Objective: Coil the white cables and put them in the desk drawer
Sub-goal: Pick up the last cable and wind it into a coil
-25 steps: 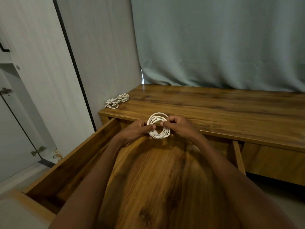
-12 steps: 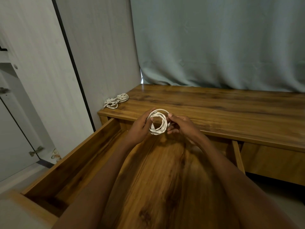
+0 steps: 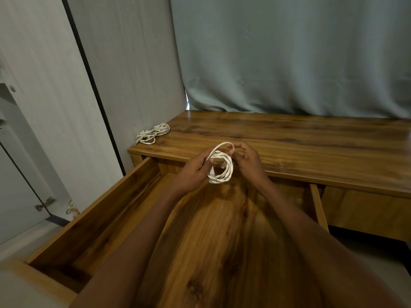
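Both hands' grip (image 3: 220,162) clamps a round white cable coil (image 3: 222,167) above the glossy woodgrain drawer (image 3: 124,210).

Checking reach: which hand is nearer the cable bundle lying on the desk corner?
Left. The left hand sits closer to the cable bundle; the right hand is farther right.

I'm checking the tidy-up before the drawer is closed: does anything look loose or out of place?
Yes. One strand arches free above the coiled white cable held by the left hand and right hand. A second white cable bundle lies loosely wound at the desk top's left corner, outside the open drawer.
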A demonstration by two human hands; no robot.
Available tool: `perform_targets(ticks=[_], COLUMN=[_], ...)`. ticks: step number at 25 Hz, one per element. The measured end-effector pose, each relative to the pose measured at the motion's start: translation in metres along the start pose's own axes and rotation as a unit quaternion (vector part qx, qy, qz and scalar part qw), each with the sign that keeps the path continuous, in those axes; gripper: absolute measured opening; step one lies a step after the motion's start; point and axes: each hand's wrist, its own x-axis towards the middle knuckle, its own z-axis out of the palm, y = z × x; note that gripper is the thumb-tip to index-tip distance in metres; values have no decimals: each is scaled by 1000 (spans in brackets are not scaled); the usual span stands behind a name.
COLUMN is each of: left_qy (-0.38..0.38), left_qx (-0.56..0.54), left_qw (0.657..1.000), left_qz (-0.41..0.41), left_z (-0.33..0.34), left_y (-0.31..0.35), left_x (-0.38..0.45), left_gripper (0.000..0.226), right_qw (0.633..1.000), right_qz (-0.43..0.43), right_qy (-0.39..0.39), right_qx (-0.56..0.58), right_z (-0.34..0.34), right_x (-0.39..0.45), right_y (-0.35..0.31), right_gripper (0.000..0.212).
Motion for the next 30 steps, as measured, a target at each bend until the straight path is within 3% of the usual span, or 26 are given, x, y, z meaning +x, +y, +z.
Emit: perform_targets(ticks=[6,13,17,19,20,24,26,30], left_qy=[16,74,110,115,115,73,60,63], left_qx=[46,73,110,116,112,94,90,71], left_qw=[999,995,988,986,987,992,993,995], left_qz=[1,-8,-12,-20,-25,-42,-56,-35], left_z=[0,4,10,9,9,12,10,11], left_y=[-13,-17,-28,-34,-34,-26,-26,-21], left_x=[0,-2,-2,0,1,-1,0,0], left_gripper=[47,48,52,52,51,50,50,45], right_qw=[981,975,970,970,976,1000,996,1000], right_qz=[125,174,143,120,110,8,-36,1], right_qy=[7,7,-99,-131,-116,-22,-3,-13], right_qx=[147,141,170,165,149,-4,-83,-4], right_z=[14,19,22,28,31,31,27,29], right_x=[-11,-11,-12,-14,-14,-14,-12,-14], right_y=[-3,-5,-7,-4,-2,12,17,17], right_gripper=[31,20,27,47,50,18,16,24])
